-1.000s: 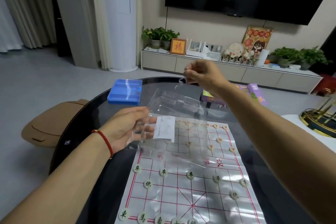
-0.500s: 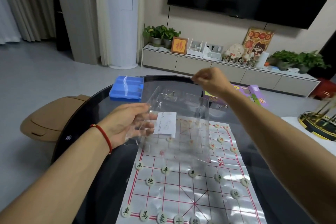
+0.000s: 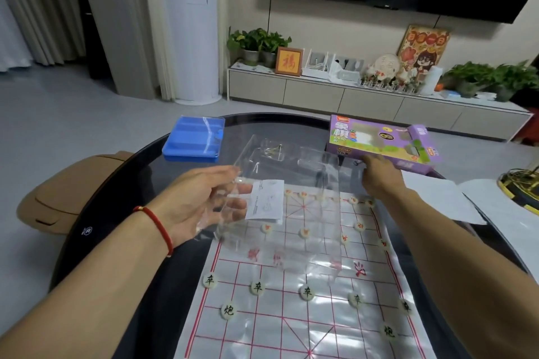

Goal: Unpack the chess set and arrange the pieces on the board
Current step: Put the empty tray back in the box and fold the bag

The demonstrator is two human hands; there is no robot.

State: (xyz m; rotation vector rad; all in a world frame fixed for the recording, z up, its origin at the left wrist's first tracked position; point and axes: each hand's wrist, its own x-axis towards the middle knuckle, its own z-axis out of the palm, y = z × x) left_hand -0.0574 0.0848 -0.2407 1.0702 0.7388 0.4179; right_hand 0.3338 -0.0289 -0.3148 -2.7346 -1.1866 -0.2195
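Observation:
A white plastic board sheet (image 3: 306, 318) with a red grid lies on the dark glass table, with several round pale chess pieces (image 3: 257, 287) set out on both halves. My left hand (image 3: 201, 204) holds a clear plastic bag (image 3: 291, 183) with a white label above the board's far-left part, thumb on top and fingers beneath. My right hand (image 3: 377, 173) reaches to the purple chess box (image 3: 379, 141) at the table's far right and touches its near edge; its fingers are hidden behind the hand.
A blue plastic tray (image 3: 194, 138) sits at the table's far left. White paper (image 3: 437, 192) lies right of the board. A gold-rimmed object (image 3: 522, 183) stands at the right edge. A tan stool (image 3: 58, 192) is left of the round table (image 3: 110, 213).
My right hand has let go of the bag's top and dropped down and right to the purple box. The left hand still holds the bag, which has sagged lower.

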